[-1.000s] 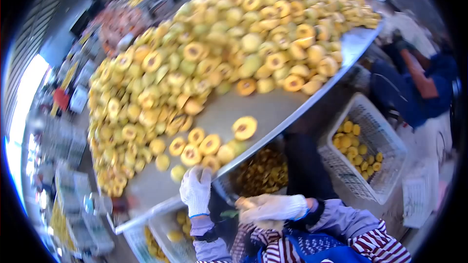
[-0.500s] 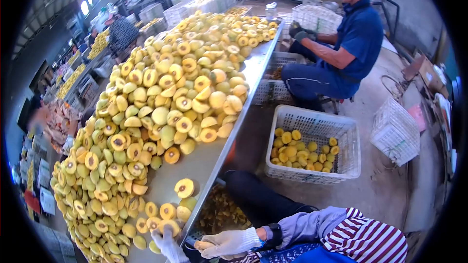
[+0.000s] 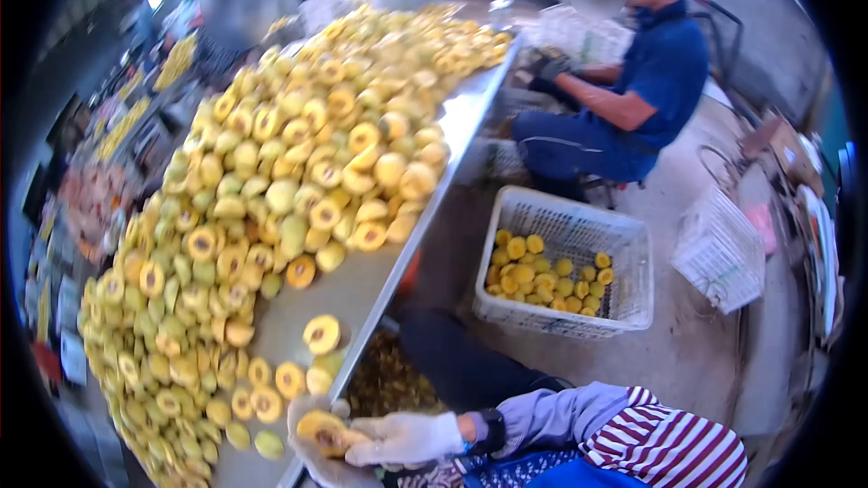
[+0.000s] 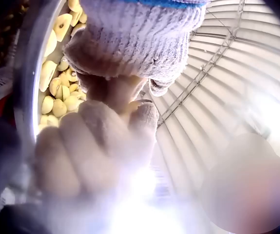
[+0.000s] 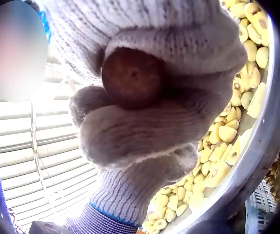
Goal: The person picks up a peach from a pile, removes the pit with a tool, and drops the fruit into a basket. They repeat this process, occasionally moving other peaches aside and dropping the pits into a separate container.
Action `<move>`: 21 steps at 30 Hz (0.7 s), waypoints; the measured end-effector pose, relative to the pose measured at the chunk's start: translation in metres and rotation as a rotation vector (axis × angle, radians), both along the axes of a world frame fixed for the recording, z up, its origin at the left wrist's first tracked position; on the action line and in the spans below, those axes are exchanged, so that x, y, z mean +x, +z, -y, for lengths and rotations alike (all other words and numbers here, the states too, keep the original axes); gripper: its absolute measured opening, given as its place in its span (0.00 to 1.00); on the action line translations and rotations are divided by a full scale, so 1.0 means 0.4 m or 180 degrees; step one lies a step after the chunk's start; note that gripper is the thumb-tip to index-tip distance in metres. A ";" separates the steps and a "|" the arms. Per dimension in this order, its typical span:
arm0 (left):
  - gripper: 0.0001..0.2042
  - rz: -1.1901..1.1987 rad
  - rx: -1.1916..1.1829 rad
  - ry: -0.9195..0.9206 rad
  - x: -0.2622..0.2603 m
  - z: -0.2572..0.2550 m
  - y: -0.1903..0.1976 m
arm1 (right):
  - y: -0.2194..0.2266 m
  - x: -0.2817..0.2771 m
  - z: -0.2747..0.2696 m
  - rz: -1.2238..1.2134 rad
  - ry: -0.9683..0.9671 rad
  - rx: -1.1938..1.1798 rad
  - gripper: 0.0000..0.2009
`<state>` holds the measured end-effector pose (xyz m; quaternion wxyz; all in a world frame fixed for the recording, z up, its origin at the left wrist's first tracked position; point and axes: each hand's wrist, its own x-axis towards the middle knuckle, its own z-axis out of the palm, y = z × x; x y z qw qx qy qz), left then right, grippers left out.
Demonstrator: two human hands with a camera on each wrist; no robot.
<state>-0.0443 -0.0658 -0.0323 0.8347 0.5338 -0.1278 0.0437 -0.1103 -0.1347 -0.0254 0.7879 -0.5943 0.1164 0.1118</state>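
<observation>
In the head view my gloved left hand holds a yellow peach half at the near edge of the metal table. My gloved right hand is up against that half, its fingertips at the cut side. The right wrist view shows the right fingers curled round a tool with a round wooden handle; only the handle's butt end shows, and the working end is hidden. Several loose peach halves lie just beyond the left hand, in front of a large heap of halves.
A white crate with some yellow halves stands on the floor to the right. Dark scraps fill a container beneath the table edge. Another person sits past the crate, and a further crate lies at right.
The left hand has taken a peach half from the table and drawn it back to the right hand at the edge. The view has turned rightward since the first frame.
</observation>
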 end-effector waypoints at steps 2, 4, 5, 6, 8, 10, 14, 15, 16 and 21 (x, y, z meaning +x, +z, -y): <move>0.31 -0.1130 0.0210 -0.0827 0.027 -0.072 0.039 | 0.017 -0.009 0.008 0.0005 0.0022 -0.0211 0.23; 0.32 -0.1216 0.0318 -0.1012 0.052 -0.071 0.045 | 0.047 -0.013 0.016 0.0096 -0.0052 -0.0352 0.23; 0.33 -0.1294 0.0341 -0.1173 0.062 -0.081 0.051 | 0.077 -0.015 0.025 -0.0087 0.0061 -0.0319 0.24; 0.34 -0.1427 0.0255 -0.1137 0.064 -0.083 0.053 | 0.049 -0.015 0.010 0.0010 -0.0030 -0.0249 0.24; 0.36 -0.1509 0.0149 -0.1190 0.067 -0.090 0.050 | 0.028 -0.016 -0.001 -0.0220 0.0073 -0.0592 0.26; 0.37 -0.1449 0.0111 -0.1288 0.071 -0.096 0.044 | 0.067 -0.006 0.014 -0.0511 0.0246 -0.1166 0.29; 0.36 -0.1735 0.0114 -0.1349 0.060 -0.101 0.067 | 0.077 -0.010 0.010 -0.0246 0.0065 -0.1573 0.23; 0.36 -0.1688 0.0096 -0.1339 0.055 -0.102 0.068 | 0.073 -0.011 0.010 -0.0259 0.0089 -0.1633 0.23; 0.36 -0.1636 0.0073 -0.1339 0.051 -0.101 0.067 | 0.070 -0.012 0.011 -0.0272 0.0105 -0.1700 0.24; 0.32 -0.1360 -0.0200 -0.0995 0.013 -0.081 0.078 | 0.077 -0.012 0.008 -0.0293 0.0214 -0.1502 0.22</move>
